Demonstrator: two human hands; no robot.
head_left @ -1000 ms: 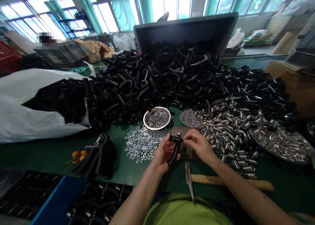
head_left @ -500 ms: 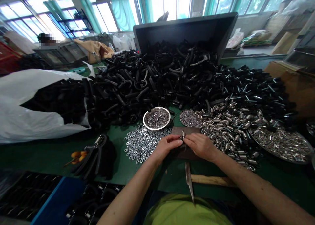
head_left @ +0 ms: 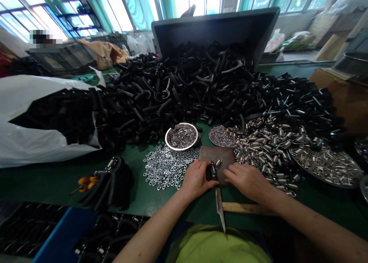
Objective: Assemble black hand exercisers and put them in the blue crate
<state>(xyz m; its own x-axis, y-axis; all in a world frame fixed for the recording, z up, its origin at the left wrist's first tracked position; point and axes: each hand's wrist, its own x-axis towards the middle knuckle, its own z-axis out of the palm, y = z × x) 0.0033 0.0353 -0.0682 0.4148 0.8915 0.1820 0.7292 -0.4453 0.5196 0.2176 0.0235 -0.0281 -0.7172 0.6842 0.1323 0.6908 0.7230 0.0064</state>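
Note:
My left hand [head_left: 197, 179] is closed around a black plastic handle part [head_left: 211, 172], pressing it on a dark metal plate [head_left: 216, 155] on the green table. A small metal spring [head_left: 218, 162] sticks up at the top of the part. My right hand [head_left: 246, 181] rests beside it on the plate's right edge, fingers curled down; nothing shows in them. A hammer [head_left: 227, 208] with a wooden handle lies just below both hands.
A huge heap of black handles [head_left: 184, 86] spills from a tipped grey crate [head_left: 215, 29]. A steel bowl of pins [head_left: 181, 136], loose washers [head_left: 163, 171], springs [head_left: 264, 148] and trays of small parts [head_left: 324, 165] surround the plate. Assembled grips [head_left: 113, 182] lie at left; a white bag [head_left: 34, 117] is further left.
Both hands have dropped toward me from the plate's far edge. The black part, lifted between the hands a second ago, is now held down on the plate. The view tilted slightly.

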